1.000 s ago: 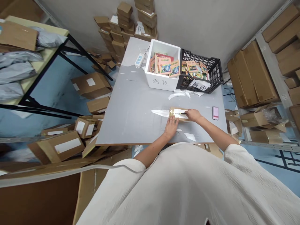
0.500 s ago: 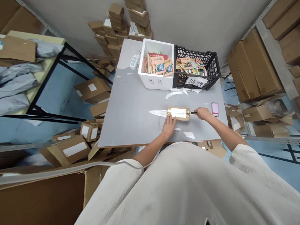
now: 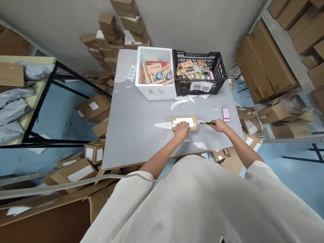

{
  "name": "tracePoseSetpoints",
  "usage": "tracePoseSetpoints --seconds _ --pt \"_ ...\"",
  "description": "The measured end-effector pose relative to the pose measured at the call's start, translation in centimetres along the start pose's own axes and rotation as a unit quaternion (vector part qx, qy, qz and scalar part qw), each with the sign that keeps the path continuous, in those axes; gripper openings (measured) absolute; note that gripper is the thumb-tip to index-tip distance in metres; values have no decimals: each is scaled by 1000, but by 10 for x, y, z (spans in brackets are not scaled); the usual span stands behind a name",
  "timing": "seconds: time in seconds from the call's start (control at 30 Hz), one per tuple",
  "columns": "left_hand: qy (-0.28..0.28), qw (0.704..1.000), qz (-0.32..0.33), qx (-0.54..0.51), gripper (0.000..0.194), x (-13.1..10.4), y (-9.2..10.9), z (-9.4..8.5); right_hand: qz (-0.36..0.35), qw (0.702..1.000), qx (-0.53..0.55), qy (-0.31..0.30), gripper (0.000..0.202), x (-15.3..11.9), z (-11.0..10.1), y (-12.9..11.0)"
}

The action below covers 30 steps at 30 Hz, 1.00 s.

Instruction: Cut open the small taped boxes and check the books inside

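Note:
A small taped cardboard box with a white label lies on the grey table. My left hand holds it from the near side, fingers over the top and partly covering the label; the thumb is hard to make out. To the right of the box, my right hand is closed around a utility knife, black with some yellow. The knife points left toward the box, its tip a little apart from the box's right end. A strip of white paper lies at the box's left.
Behind stand a white foam bin and a black plastic crate, both holding booklets. A phone lies on the right of the table. Torn paper scraps lie before the bins. Cardboard boxes crowd both sides.
The knife has drawn away from the box's right end, leaving a gap. My left hand has moved further over the box and its label. The whole view has shifted slightly.

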<state>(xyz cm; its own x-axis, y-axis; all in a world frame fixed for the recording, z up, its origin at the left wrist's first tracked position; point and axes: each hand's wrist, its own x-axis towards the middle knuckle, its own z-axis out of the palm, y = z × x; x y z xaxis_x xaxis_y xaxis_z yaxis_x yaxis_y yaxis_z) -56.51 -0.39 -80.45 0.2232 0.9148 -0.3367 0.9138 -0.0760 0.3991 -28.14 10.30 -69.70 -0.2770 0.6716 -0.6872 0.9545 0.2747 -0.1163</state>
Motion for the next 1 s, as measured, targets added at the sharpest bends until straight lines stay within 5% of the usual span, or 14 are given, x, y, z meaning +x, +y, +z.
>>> tracePoseSetpoints --seconds 0.27,0.5,0.8,1.0 --pt "-56 997 26 46 36 44 -2 2 -11 995 95 29 39 2 21 10" --pt "-47 997 16 57 43 36 -1 4 -64 985 150 57 36 29 41 19" --pt "-53 998 34 31 49 23 -16 6 -83 995 53 -9 37 66 39 3" --pt "-44 999 26 16 51 21 -22 10 -82 987 131 -40 27 79 50 -4"
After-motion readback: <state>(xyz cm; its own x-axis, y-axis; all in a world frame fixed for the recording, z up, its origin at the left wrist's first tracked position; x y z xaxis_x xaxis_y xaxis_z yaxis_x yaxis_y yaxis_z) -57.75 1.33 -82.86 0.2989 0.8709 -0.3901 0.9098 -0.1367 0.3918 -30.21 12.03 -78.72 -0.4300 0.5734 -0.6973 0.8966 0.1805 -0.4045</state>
